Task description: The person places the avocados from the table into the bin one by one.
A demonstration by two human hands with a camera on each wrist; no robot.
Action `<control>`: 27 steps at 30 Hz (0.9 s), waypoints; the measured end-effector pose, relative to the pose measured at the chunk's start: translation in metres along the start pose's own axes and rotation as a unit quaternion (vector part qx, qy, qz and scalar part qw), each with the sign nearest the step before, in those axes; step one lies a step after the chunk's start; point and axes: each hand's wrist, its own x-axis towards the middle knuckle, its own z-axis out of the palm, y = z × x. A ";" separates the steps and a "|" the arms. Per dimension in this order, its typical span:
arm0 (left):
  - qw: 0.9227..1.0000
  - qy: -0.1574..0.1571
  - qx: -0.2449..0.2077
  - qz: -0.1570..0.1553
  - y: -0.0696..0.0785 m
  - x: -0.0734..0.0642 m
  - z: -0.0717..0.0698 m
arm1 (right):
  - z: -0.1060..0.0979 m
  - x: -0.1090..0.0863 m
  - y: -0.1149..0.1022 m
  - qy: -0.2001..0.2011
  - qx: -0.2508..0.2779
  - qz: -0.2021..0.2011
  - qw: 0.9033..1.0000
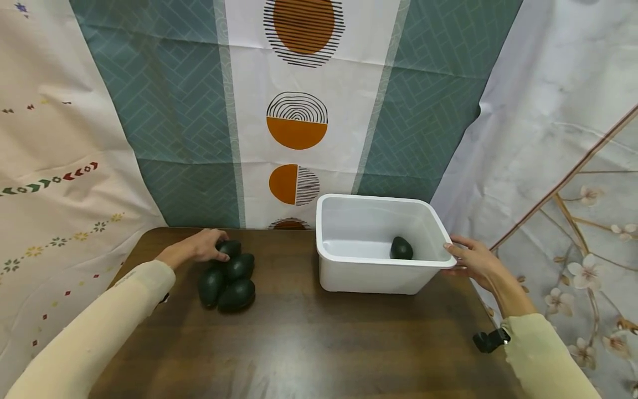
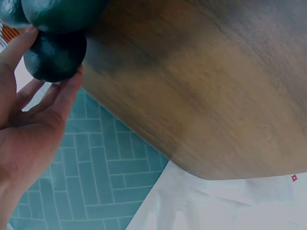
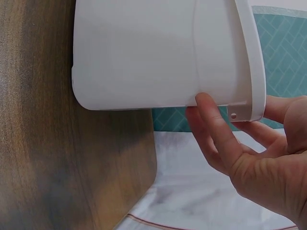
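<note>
On the left of the table, several dark green avocados [image 1: 236, 295] lie bunched together. My left hand [image 1: 205, 245] is at the far side of the bunch and holds the rearmost avocado [image 1: 230, 247] between thumb and fingers. In the left wrist view that avocado [image 2: 55, 57] touches a neighbouring one. A white plastic bin [image 1: 369, 277] stands to the right, with a single avocado [image 1: 401, 249] on its floor. My right hand [image 1: 473, 260] grips the bin's right end at the rim. The right wrist view shows its fingers [image 3: 218, 129] against the bin's outer wall.
The brown wooden table [image 1: 299, 343] has rounded corners. Behind it hangs a patterned curtain [image 1: 299, 77], close to the bin's back. White printed cloths hang at the left [image 1: 55, 210] and right [image 1: 558, 183] sides.
</note>
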 end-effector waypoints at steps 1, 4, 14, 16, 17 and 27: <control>1.000 0.002 0.001 0.000 0.000 0.000 -0.001 | 0.000 0.000 0.000 0.001 -0.001 -0.001 1.000; 1.000 0.008 0.003 0.000 0.003 0.002 -0.007 | 0.001 0.000 -0.001 0.002 -0.006 -0.001 1.000; 0.998 0.021 0.018 0.055 0.037 0.007 -0.025 | 0.001 -0.002 -0.001 0.000 -0.006 0.002 1.000; 0.998 0.023 0.017 0.064 0.047 0.008 -0.027 | 0.002 -0.002 -0.002 0.000 -0.002 0.000 1.000; 0.997 0.024 0.016 0.069 0.053 0.009 -0.028 | 0.002 -0.002 -0.002 0.000 -0.001 -0.001 1.000; 0.990 0.005 0.015 0.143 0.102 0.012 -0.024 | 0.001 -0.001 -0.001 -0.004 -0.005 0.001 1.000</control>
